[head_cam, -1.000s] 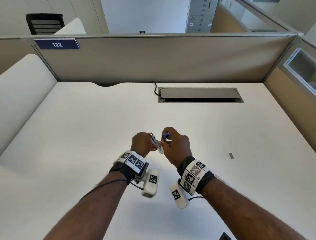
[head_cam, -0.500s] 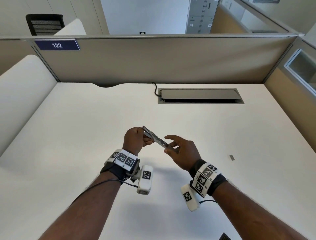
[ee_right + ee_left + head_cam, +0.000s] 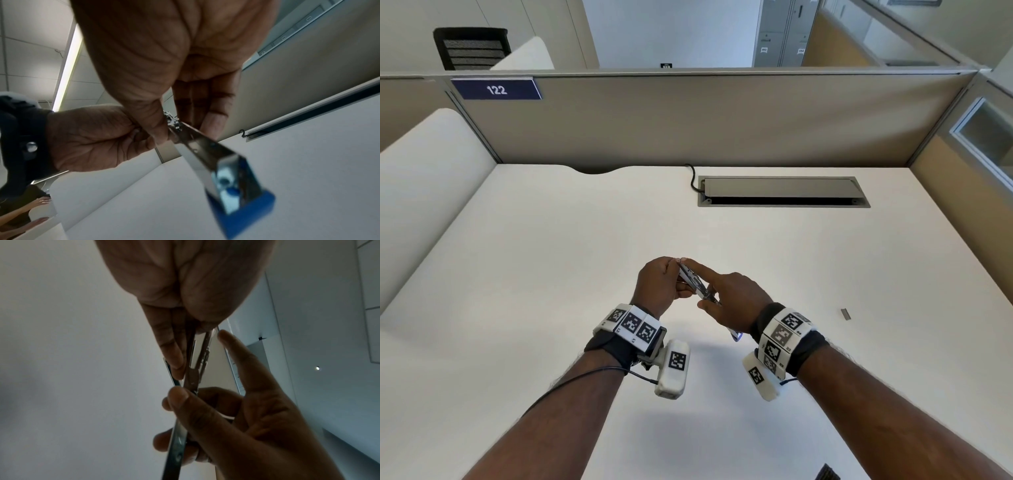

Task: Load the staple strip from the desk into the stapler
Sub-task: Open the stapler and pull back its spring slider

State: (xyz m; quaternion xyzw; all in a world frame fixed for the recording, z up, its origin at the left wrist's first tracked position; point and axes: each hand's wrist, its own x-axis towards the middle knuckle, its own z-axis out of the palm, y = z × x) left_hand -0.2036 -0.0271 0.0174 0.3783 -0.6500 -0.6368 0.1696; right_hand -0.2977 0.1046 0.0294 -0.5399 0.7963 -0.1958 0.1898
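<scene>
Both hands hold the metal stapler (image 3: 697, 286) in the air above the white desk (image 3: 544, 274). It is swung open into a long thin shape, as the left wrist view shows (image 3: 193, 369). My left hand (image 3: 659, 286) pinches its far end. My right hand (image 3: 734, 301) grips the near part with thumb and curled fingers, and its index finger (image 3: 697, 269) stretches along the top toward the far tip. The blue end (image 3: 242, 211) of the stapler points down past my right wrist. The small grey staple strip (image 3: 844, 314) lies on the desk to the right, apart from both hands.
A grey cable hatch (image 3: 780, 192) is sunk into the desk at the back, with a black cable (image 3: 693, 178) at its left end. Beige partition walls (image 3: 688, 120) close off the back and right. A dark object (image 3: 827, 474) pokes in at the bottom edge.
The stapler has been swung open between my hands. My right hand drew back toward me, then closed on the near part and stretched its index finger along the top.
</scene>
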